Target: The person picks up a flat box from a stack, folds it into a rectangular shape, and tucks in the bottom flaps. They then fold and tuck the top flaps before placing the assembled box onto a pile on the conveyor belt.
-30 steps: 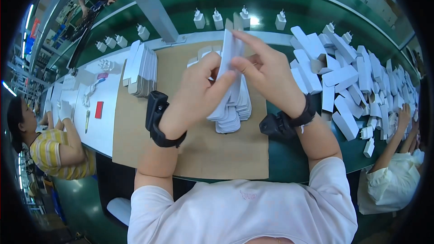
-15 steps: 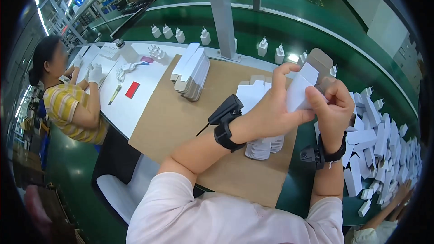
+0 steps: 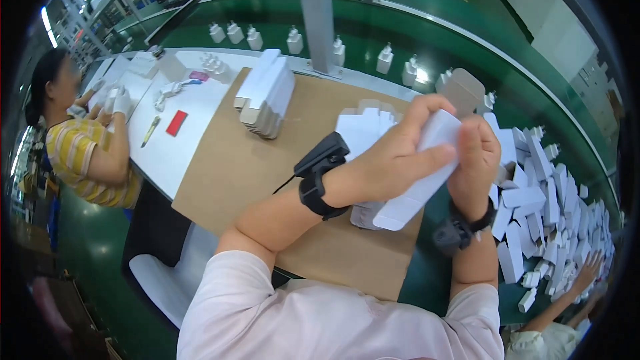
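A long white carton [image 3: 427, 183] slants between my hands above the cardboard sheet, its lower end toward the near left. My left hand [image 3: 393, 163] is closed around its left side, with the thumb across the white face. Against the right edge, my right hand [image 3: 477, 160] is closed near the top, its fingers partly hidden. A greyish-brown flap [image 3: 465, 90] stands up at the far end of the carton. Underneath and to the left lie flat white cartons [image 3: 363, 127] in a stack, partly covered by my left arm.
Another carton stack [image 3: 267, 93] stands on the brown cardboard [image 3: 217, 177]. White plug adapters [image 3: 385, 59] line the green conveyor [image 3: 267, 17] behind a metal post [image 3: 315, 13]. Cartons and adapters pile up [image 3: 550, 193] at right, near another person's hand [image 3: 588, 270]. A gloved co-worker [image 3: 87, 147] sits left.
The carton has turned in my hands, so its long face now shows and reaches down to the left. My left thumb lies across it. The whole view has shifted slightly.
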The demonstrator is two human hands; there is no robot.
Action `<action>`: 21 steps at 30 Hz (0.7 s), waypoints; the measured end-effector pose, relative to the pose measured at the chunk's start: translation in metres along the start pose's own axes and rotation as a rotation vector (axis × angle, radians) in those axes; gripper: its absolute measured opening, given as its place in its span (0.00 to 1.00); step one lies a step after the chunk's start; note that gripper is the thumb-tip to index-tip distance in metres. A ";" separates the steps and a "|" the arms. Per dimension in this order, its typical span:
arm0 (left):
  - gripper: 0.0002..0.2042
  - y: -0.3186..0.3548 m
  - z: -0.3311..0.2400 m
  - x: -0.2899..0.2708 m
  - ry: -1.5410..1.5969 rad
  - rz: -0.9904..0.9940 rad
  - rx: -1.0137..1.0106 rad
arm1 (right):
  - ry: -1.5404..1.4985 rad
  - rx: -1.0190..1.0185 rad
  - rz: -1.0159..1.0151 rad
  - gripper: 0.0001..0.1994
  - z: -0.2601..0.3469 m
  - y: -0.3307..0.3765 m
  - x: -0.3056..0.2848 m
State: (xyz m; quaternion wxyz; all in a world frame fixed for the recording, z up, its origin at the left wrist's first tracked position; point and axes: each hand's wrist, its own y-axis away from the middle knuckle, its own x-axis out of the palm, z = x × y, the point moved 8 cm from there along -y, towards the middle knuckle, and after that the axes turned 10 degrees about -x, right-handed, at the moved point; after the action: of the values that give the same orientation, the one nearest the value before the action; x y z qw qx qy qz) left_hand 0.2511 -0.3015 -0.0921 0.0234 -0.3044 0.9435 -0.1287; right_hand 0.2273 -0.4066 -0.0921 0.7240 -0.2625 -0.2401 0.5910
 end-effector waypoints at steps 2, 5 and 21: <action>0.22 0.001 0.005 -0.012 0.054 -0.148 -0.013 | -0.076 -0.181 -0.126 0.06 0.015 -0.004 0.008; 0.28 0.002 0.004 -0.011 0.258 -0.070 -0.063 | -0.101 -0.487 -0.058 0.18 0.034 -0.006 0.013; 0.32 0.005 -0.007 -0.004 -0.077 0.026 -0.131 | -0.125 0.200 0.115 0.12 0.014 -0.011 -0.008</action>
State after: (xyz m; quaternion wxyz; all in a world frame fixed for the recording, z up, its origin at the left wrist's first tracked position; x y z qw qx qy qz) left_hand 0.2507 -0.2934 -0.0867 0.0413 -0.2977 0.9522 -0.0544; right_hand 0.2241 -0.4144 -0.0745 0.6949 -0.1649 -0.2092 0.6680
